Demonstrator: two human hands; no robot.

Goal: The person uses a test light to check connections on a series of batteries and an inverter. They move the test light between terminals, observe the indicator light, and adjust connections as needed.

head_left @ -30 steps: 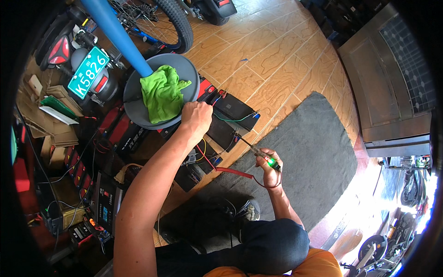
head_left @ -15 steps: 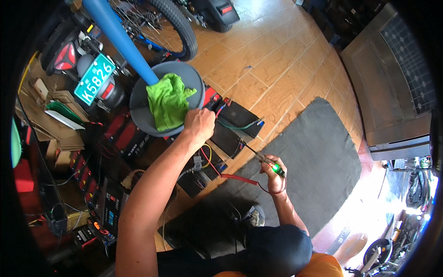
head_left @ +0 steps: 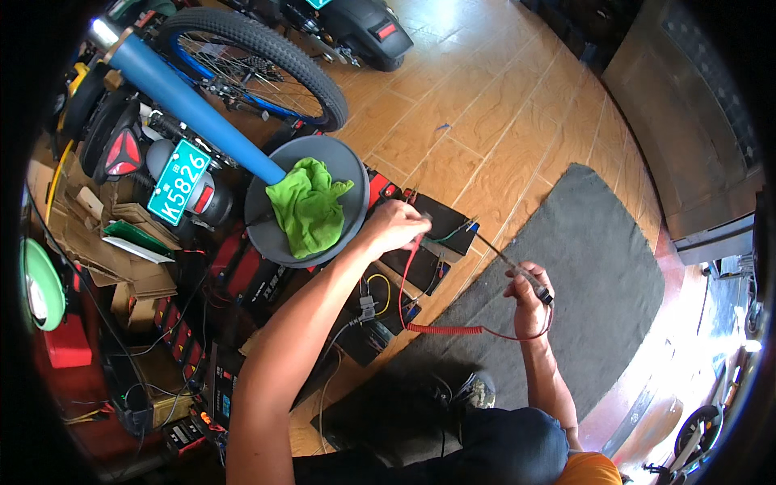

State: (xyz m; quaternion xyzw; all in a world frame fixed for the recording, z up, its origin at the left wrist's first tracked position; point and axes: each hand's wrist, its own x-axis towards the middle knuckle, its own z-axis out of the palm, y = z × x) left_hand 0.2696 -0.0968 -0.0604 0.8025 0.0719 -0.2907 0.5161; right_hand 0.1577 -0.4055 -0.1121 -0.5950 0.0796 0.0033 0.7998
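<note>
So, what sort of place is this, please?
Probably an electric-bike repair shop: a scooter and bicycle wheel stand near what look like batteries, and the right hand holds a probe.

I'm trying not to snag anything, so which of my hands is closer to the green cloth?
Left. Your left hand is a short way right of the green cloth; your right hand is farther right, over the grey mat, holding a test pen.

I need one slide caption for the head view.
Right hand points a probe toward black blocks; its coiled red cord runs to the left hand.
</note>
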